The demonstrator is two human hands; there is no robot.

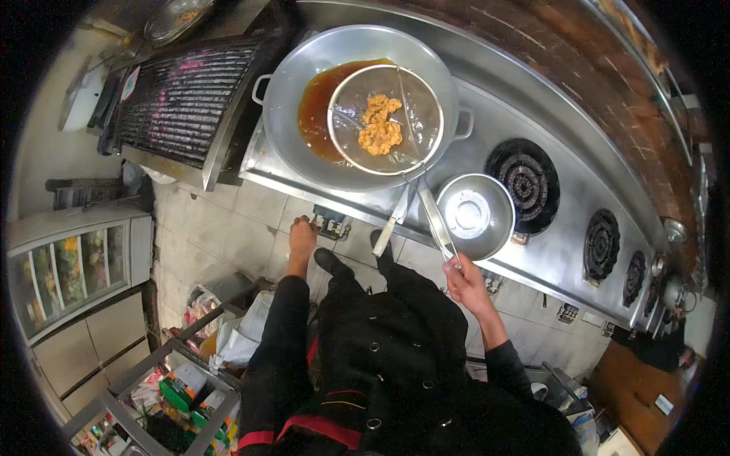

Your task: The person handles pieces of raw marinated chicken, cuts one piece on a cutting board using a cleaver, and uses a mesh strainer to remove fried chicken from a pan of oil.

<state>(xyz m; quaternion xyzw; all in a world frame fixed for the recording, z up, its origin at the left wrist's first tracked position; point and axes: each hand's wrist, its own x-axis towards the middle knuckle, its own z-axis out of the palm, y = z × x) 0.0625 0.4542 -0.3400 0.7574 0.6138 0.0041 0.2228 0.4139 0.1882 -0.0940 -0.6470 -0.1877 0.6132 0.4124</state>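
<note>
My right hand (467, 282) grips the wire handle of a round mesh skimmer (419, 114). Two pieces of golden fried food (380, 138) lie on its mesh, over a large metal pan (285, 137) with brown oil (311, 122). Beside the skimmer's handle, an empty steel bowl (479, 216) sits on the stove top. A knife (393, 222) with a pale handle rests at the counter's front edge, its handle sticking out. My left hand (303, 232) is near a burner control at the stove's front, fingers curled; whether it holds the control is unclear.
A charcoal-style grill (182, 102) stands left of the pan. Black burners (524, 185) line the steel stove top (473, 154) to the right. At lower left are a glass-fronted display case (74, 268) and a metal-framed rack (137, 370) with packages. Another person's dark sleeve (656, 345) shows far right.
</note>
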